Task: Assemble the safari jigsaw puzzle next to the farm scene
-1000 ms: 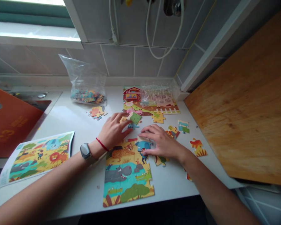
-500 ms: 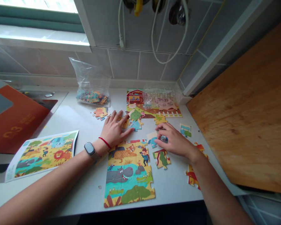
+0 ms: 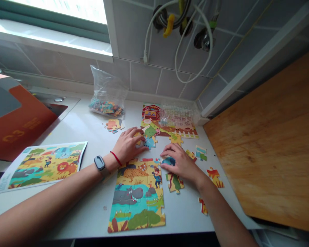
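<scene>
My left hand (image 3: 130, 145) rests over loose puzzle pieces, its fingers curved and thumb apart; a blue piece (image 3: 150, 142) lies by its fingertips. With thumb and fingers at opposite edges, my right hand (image 3: 180, 162) grips a blue puzzle piece (image 3: 168, 160) near the upper right corner of the joined puzzle (image 3: 136, 199). That puzzle shows a hippo, a leopard and crocodiles. Just below the right hand is a green-and-yellow piece (image 3: 174, 183). Part of the gripped piece is hidden by the fingers.
A picture sheet (image 3: 43, 166) lies left, beside an orange box (image 3: 23, 120). Behind are a bag of pieces (image 3: 106, 103), a farm puzzle (image 3: 150, 115) and clear plastic packaging (image 3: 179, 115). Lion-coloured pieces (image 3: 215, 177) lie right, near a wooden panel (image 3: 267, 144).
The view has shifted slightly. My right hand has moved left with the blue piece, closer to the joined puzzle. My left fingers, spread flat before, are now more curved.
</scene>
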`<state>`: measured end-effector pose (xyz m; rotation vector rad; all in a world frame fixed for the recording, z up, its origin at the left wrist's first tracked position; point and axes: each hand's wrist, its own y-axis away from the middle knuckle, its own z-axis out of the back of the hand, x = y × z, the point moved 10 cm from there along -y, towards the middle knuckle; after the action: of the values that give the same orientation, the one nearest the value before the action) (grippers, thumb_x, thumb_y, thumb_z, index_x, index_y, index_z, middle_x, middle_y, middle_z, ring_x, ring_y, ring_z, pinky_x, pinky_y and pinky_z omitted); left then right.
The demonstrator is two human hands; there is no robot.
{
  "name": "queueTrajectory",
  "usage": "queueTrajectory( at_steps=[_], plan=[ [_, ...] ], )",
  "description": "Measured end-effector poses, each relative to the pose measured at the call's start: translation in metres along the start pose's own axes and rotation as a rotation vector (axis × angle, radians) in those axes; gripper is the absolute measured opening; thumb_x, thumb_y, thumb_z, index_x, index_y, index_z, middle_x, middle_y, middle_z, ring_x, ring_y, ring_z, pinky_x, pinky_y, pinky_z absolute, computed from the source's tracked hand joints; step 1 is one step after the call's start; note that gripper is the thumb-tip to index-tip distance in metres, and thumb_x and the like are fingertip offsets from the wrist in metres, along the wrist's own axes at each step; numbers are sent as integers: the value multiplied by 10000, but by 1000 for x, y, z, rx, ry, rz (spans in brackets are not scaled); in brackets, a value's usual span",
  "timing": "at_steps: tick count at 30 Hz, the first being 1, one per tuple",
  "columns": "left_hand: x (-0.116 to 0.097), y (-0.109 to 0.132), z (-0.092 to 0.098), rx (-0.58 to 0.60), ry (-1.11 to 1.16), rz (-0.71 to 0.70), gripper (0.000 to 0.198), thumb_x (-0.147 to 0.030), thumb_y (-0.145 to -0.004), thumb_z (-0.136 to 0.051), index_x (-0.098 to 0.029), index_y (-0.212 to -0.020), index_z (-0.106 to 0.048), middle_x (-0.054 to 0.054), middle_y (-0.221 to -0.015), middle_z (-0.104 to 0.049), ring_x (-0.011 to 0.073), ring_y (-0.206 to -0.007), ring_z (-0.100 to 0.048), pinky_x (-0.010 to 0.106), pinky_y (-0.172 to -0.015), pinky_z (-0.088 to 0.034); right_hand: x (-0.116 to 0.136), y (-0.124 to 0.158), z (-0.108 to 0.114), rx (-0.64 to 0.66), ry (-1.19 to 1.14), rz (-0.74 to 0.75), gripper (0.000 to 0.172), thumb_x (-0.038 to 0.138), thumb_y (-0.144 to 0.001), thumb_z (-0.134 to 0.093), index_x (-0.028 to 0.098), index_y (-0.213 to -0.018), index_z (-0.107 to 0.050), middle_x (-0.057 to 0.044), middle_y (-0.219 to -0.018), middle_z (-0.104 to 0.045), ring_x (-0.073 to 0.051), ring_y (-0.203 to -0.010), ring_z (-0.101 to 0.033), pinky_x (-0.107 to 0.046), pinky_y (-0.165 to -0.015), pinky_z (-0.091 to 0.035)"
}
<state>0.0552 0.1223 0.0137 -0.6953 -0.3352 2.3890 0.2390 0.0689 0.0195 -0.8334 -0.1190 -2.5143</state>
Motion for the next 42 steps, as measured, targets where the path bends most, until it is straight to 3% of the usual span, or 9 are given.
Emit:
queueTrajectory(
  at_steps=[8, 12, 17, 21, 24, 27, 30, 36, 42],
  plan=[
    [6, -1, -14, 53, 102, -16, 125, -342, -946, -748, -257, -1036, -765, 111, -1373, -657, 348, -1366, -556, 600, -1104, -490, -11, 5, 9, 9, 3, -3, 500, 44, -824, -589, 262, -1246, -744, -99, -1255, -647, -260, -1223, -609, -470, -1122, -488],
    [3, 1, -19, 115, 133, -79, 94, -281, -984, -682, -275, -1021, -769, 81, -1525, -575, 363, -1504, -425, 647, -1161, -418, -13, 8, 20, -49, -2, -22, 344, 148, -887, -662, 255, -1203, -746, -112, -1282, -631, -279, -1255, -595, -483, -1132, -474],
    [-4, 3, -19, 149, 152, -139, 258, -177, -1022, -537, -276, -999, -774, 73, -1531, -569, 368, -1522, -404, 690, -1172, -384, 2, 14, 3, 205, -43, -28, 427, 384, -763, -921, 244, -1116, -727, -66, -1117, -675, -256, -1074, -651, -385, -966, -544],
    [-2, -1, -1, 9, 192, -93, 277, -124, -1018, -468, -227, -1127, -701, 121, -1419, -629, 291, -1424, -517, 562, -1159, -475, 2, 24, -4, 322, 30, -131, 439, 328, -776, -901, 257, -1160, -701, -41, -1049, -675, -237, -962, -658, -346, -858, -538],
    [-1, -1, 4, -19, 128, -27, 209, -318, -1009, -603, -213, -1184, -654, 138, -1430, -615, 331, -1429, -502, 587, -1185, -444, -3, 33, -1, 343, 36, -163, 406, 225, -813, -819, 265, -1194, -684, -35, -1038, -681, -227, -940, -660, -343, -867, -533],
    [-5, 3, -4, 52, 32, 37, 576, -679, -834, -763, -207, -1145, -657, 167, -1479, -576, 455, -1481, -417, 662, -1165, -423, -17, 41, 9, 320, 87, -192, 411, 140, -805, -735, 259, -1195, -681, -46, -1048, -684, -242, -969, -663, -361, -887, -538],
    [-10, 6, -14, 97, -58, 101, 755, -812, -750, -747, -192, -1169, -644, 202, -1568, -489, 517, -1529, -314, 700, -1164, -391, -26, 42, 25, 235, 141, -200, 383, 122, -820, -686, 254, -1179, -683, -70, -1112, -696, -275, -1070, -661, -405, -968, -527],
    [-15, 5, -20, 126, -116, 213, 516, -583, -904, -698, -191, -1228, -606, 175, -1639, -404, 468, -1579, -249, 675, -1209, -356, -10, 24, 28, 83, 58, -130, 255, 270, -1001, -586, 252, -1241, -670, -80, -1192, -705, -242, -1092, -684, -380, -988, -534],
    [-15, 6, -21, 243, -7, 219, 490, -423, -849, -741, -198, -1269, -628, 165, -1715, -299, 441, -1615, -158, 668, -1264, -262, 8, 13, 5, 105, -25, -7, 233, 342, -1005, -626, 268, -1210, -710, -64, -1101, -725, -210, -941, -708, -330, -843, -573]
  ],
)
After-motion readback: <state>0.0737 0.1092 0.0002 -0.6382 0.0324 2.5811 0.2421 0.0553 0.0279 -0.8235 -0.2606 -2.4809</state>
